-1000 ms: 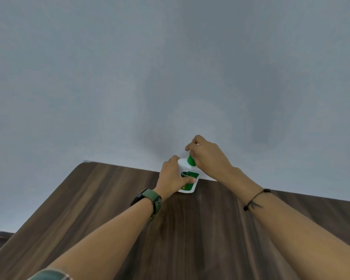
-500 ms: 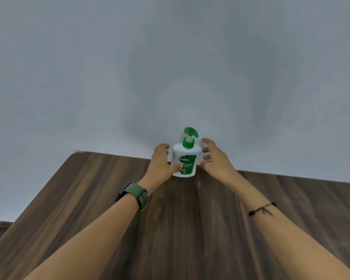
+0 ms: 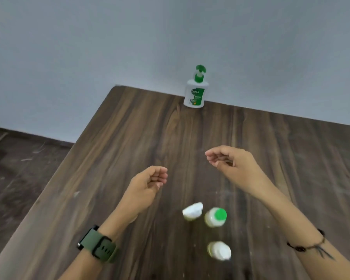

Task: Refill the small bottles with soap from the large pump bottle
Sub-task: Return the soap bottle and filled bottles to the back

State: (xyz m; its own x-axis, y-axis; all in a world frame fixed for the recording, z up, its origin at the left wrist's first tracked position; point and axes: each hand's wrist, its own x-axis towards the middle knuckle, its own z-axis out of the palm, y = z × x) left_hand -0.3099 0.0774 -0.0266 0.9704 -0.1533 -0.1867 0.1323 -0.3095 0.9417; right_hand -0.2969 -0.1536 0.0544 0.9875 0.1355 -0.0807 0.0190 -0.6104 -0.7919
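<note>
A white pump bottle (image 3: 196, 91) with a green pump head and green label stands upright at the table's far edge, against the wall. Three small bottles stand near me: one with a white flip cap (image 3: 192, 211), one with a green cap (image 3: 215, 217), one with a white cap (image 3: 219, 250). My left hand (image 3: 148, 183) hovers over the table left of them, fingers loosely curled, holding nothing. My right hand (image 3: 229, 163) hovers above and behind the small bottles, fingers curled apart, also holding nothing. Both hands are well short of the pump bottle.
The dark wooden table (image 3: 129, 148) has its left edge running diagonally, with dark floor (image 3: 18, 168) beyond it. A plain grey wall (image 3: 170, 33) rises behind the table's far edge. A green watch sits on my left wrist, a black cord on my right.
Both hands let go of the pump bottle and drew back toward me. The view tilted down, bringing the three small bottles into sight.
</note>
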